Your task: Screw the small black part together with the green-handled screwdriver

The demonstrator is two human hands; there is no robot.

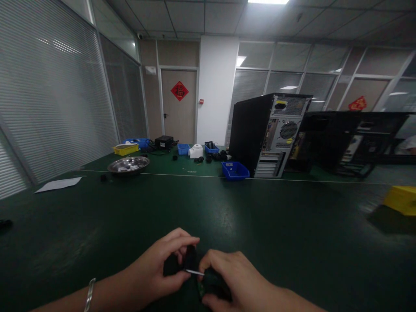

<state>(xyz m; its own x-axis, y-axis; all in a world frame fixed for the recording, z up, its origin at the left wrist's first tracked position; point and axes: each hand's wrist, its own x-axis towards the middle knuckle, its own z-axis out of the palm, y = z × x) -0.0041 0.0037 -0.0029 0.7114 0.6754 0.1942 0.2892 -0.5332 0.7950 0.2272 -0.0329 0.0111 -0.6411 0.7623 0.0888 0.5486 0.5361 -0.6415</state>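
Low in the middle of the head view, my left hand [162, 262] is closed around a small black part [191, 257], pinched between thumb and fingers. My right hand [240, 271] grips a screwdriver [195, 272] by its thick dark handle, which the fingers partly cover. The thin metal shaft points left and its tip meets the lower edge of the black part. Shadow hides the part's exact kind. Both hands are just above the green tabletop [136, 221].
A blue bin [235, 170] stands beside a black computer tower [253, 134]. Farther left are a metal bowl [128, 164], a yellow tray [125, 149] and a paper sheet [58, 184]. At the right edge sits a yellow box [401, 200]. Small black parts [216, 157] lie at the back.
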